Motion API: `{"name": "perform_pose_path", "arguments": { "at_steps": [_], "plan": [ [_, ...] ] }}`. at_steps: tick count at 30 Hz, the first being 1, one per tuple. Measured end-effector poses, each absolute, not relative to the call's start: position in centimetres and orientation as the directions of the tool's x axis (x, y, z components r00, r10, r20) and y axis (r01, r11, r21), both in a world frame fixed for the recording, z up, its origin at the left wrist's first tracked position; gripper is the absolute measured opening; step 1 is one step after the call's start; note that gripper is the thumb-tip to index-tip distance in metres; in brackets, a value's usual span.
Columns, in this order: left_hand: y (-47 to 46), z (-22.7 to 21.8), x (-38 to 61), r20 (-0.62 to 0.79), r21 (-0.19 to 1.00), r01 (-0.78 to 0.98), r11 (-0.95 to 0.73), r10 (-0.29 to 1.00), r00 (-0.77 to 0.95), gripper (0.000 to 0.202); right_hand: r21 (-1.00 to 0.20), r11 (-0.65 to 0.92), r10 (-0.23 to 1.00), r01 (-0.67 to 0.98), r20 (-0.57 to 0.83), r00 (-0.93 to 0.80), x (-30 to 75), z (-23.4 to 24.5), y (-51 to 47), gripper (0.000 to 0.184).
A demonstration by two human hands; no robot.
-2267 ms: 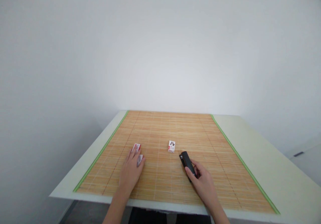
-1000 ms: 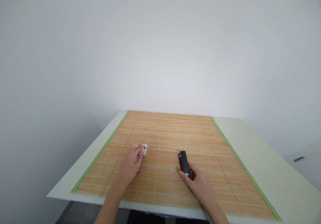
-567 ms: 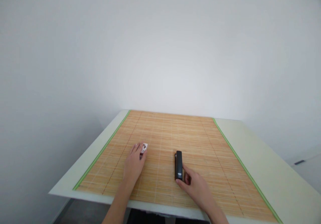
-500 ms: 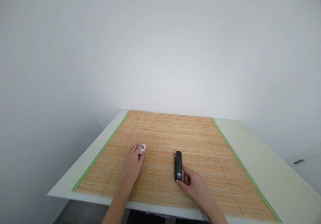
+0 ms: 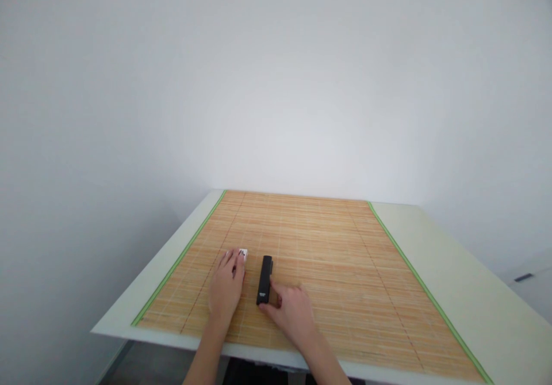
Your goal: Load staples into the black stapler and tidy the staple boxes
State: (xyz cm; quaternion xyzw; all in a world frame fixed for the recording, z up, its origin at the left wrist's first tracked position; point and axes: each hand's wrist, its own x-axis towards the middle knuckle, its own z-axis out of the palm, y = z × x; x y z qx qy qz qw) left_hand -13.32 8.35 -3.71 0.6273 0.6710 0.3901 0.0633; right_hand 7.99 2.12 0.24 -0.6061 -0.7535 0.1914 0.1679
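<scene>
A black stapler (image 5: 264, 280) lies lengthwise on the bamboo mat (image 5: 328, 241), its far end tipped slightly to the right. My right hand (image 5: 291, 311) grips its near end, the thumb at the end and the index finger along the right side. To the left, my left hand (image 5: 226, 287) rests palm down over a small white box (image 5: 244, 254) with dark print. Fingers cover most of that box; only its far right corner shows. A narrow strip of mat separates the stapler from my left hand.
The mat has green edging (image 5: 190, 245) and lies on a white table (image 5: 448, 252). A white wall (image 5: 293, 86) rises behind the table's far edge. The table's near edge runs beneath my forearms. A dark handle (image 5: 524, 277) shows at the far right.
My right hand has moved the stapler left, close to my left hand, and the stapler's tilt has changed slightly. My left hand stays on the white box, which is now more covered.
</scene>
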Motion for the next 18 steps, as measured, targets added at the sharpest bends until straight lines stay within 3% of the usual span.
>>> {"name": "perform_pose_path", "arguments": {
  "at_steps": [18],
  "plan": [
    [9.5,-4.3,-15.3,0.338,0.672,0.734,-0.094,0.921,-0.191,0.043,-0.472,0.227,0.97,0.852,0.034,-0.24,2.8,-0.1,3.4,0.062]
  ]
}}
